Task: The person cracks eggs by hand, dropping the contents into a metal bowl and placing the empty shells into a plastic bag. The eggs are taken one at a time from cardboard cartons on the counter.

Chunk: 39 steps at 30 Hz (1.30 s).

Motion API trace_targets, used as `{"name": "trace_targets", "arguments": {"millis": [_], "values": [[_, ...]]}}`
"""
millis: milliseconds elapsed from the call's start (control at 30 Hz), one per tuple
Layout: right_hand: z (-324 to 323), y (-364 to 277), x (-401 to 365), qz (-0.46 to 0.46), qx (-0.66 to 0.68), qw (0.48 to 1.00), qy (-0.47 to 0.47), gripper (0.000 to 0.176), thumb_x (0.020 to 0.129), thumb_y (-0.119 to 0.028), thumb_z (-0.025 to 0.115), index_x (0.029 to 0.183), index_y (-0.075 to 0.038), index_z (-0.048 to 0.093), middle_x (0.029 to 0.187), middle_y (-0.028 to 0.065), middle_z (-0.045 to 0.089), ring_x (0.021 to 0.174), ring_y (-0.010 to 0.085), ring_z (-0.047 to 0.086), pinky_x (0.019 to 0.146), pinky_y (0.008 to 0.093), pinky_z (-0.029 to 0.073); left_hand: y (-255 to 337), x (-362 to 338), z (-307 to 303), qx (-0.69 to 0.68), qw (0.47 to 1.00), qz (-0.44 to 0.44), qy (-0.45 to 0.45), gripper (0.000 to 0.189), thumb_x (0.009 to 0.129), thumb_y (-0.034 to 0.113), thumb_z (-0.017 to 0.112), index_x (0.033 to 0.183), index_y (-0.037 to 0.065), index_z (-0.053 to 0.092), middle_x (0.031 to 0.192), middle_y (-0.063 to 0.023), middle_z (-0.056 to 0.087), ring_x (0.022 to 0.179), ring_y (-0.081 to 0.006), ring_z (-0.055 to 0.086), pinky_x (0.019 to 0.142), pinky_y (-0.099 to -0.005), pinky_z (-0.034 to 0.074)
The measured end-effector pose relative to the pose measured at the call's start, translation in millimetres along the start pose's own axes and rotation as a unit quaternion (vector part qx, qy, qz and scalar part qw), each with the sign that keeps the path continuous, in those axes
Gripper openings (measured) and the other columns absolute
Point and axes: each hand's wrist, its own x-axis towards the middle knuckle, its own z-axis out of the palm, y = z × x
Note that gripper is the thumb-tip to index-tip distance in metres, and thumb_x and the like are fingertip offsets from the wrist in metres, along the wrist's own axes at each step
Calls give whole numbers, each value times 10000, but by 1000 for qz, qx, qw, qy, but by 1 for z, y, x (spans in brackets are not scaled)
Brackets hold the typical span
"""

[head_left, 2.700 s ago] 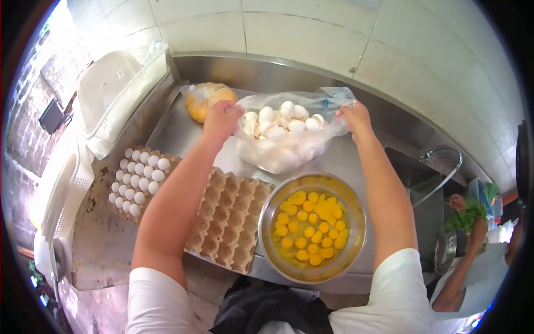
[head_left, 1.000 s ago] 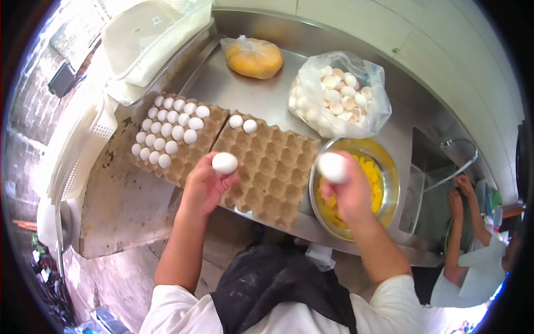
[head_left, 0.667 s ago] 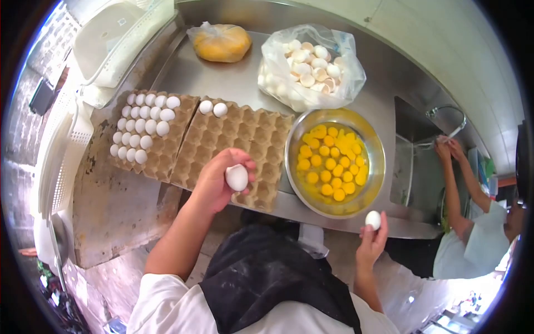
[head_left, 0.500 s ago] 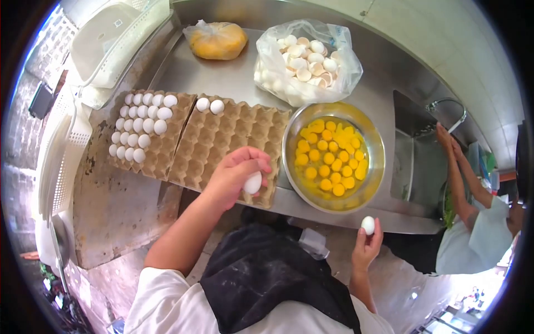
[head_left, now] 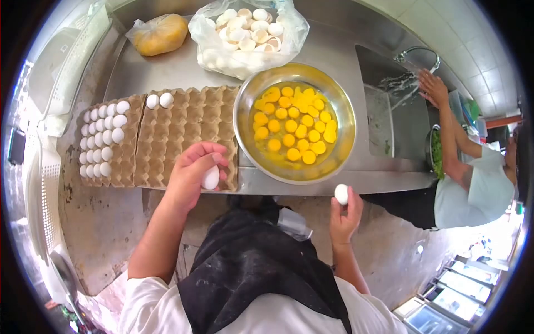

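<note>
In my left hand (head_left: 189, 173) a white egg (head_left: 211, 178) is gripped, over the front edge of a cardboard egg tray (head_left: 186, 131). That tray still carries two white eggs (head_left: 159, 101) at its far left corner. Between the fingertips of my right hand (head_left: 346, 218) is another white egg (head_left: 341, 193), held upright just in front of the counter edge. Both eggs look whole from this side. A steel bowl (head_left: 342, 147) with many unbroken yolks (head_left: 292, 127) and some runny ones stands between and beyond my hands. A second tray (head_left: 123, 158), at left, has several rows of eggs (head_left: 104, 124).
Behind the bowl sits a clear plastic bag (head_left: 222, 65) full of eggshells (head_left: 248, 34). A tied bag of yellow stuff (head_left: 161, 36) lies back left. At right, a co-worker's hand (head_left: 433, 88) is under the running tap (head_left: 418, 50) at the sink (head_left: 378, 119). White plastic baskets (head_left: 47, 183) line the left.
The view has swung right, so the counter things sit further left and higher. Both my hands keep their eggs. Water now splashes at the co-worker's hands.
</note>
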Motion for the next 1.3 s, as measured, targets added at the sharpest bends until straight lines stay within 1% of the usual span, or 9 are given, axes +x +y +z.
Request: {"name": "trace_targets", "arguments": {"millis": [133,200,333,433,500,633,700,933,1300], "values": [[6,20,-9,-68,-50,996,16,470,868,-93,743,1301,1,584,1202,161,595,1029,247,590,743,309,508,4,3,7,22,1000,-13,-13,207,925,166,624,1101,56,618,900,-49,674,690,-112,654,499,-236,508],[8,22,-8,-16,-71,996,-58,480,854,-84,747,1294,4,580,1166,214,602,1050,359,595,878,421,502,3,6,8,20,1000,-8,-17,208,924,165,627,1100,54,619,900,-48,673,687,-109,653,500,-233,506],[2,-15,21,-30,-24,999,-29,489,881,-69,720,1328,17,541,1170,208,605,1075,322,603,902,416,500,2,11,14,45,998,-1,-43,260,902,142,666,1139,41,629,917,-52,669,716,-104,646,548,-239,512],[4,-55,61,101,243,965,-2,434,967,-179,633,1346,-1,519,1106,164,641,984,243,635,816,365,519,2,19,27,69,992,35,-95,385,853,91,739,1223,41,645,983,-63,673,772,-93,630,653,-233,511],[1,-73,94,308,514,776,-200,440,1038,-344,482,1341,-27,514,1011,104,657,829,169,628,685,298,497,13,22,52,186,962,143,-140,453,826,91,783,1257,49,650,1010,-61,678,834,-99,632,732,-223,502],[29,-90,132,345,528,720,-288,509,1051,-452,362,1310,-49,533,919,76,650,712,147,592,594,262,443,16,50,91,337,878,319,-120,506,780,156,835,1245,55,664,1007,-88,696,916,-168,653,820,-304,517],[41,-92,142,339,527,704,-335,518,1056,-465,344,1301,-51,536,904,60,636,718,138,588,596,266,452,18,54,104,344,881,311,-98,474,757,176,846,1187,58,686,1000,-119,703,905,-222,673,829,-335,525],[67,-88,157,231,413,809,-349,432,1067,-442,371,1202,-76,558,913,20,607,686,71,534,565,214,425,2,73,107,409,840,356,-23,371,736,163,814,1072,54,700,952,-146,704,860,-316,687,770,-373,551],[74,-77,175,194,372,818,-394,317,1073,-329,414,1153,-68,576,884,22,584,659,61,483,563,219,416,-17,88,113,441,833,334,29,349,713,162,767,1029,36,690,921,-153,712,844,-325,702,738,-380,573]]}}
